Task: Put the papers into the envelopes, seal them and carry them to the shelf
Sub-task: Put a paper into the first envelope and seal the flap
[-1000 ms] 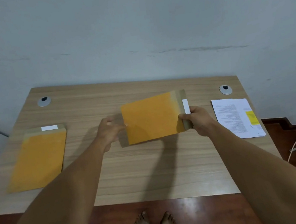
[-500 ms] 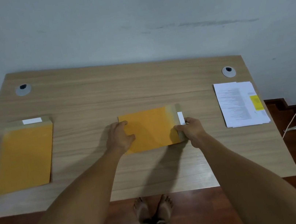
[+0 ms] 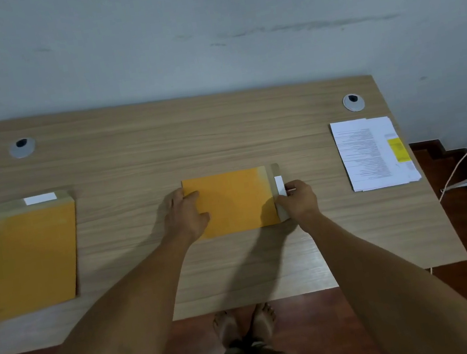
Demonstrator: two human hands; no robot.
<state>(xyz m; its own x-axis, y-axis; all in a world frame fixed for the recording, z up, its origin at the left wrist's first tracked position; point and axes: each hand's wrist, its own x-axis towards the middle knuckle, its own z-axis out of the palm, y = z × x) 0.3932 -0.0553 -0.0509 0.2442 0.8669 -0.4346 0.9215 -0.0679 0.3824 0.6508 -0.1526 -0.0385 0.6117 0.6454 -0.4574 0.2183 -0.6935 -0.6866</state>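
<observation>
The envelope [image 3: 231, 203], lifted a moment ago, is now lying flat on the desk [image 3: 190, 140]; left hand [image 3: 185, 216] pressing it open-fingered, right hand [image 3: 299, 200] pinching the flap's strip [image 3: 279, 185], sealing seemingly starting

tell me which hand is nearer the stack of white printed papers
Right. The right hand pinches the flap end of the middle orange paper envelope, toward the stack of white printed papers; the left hand holds the envelope's far end.
</observation>
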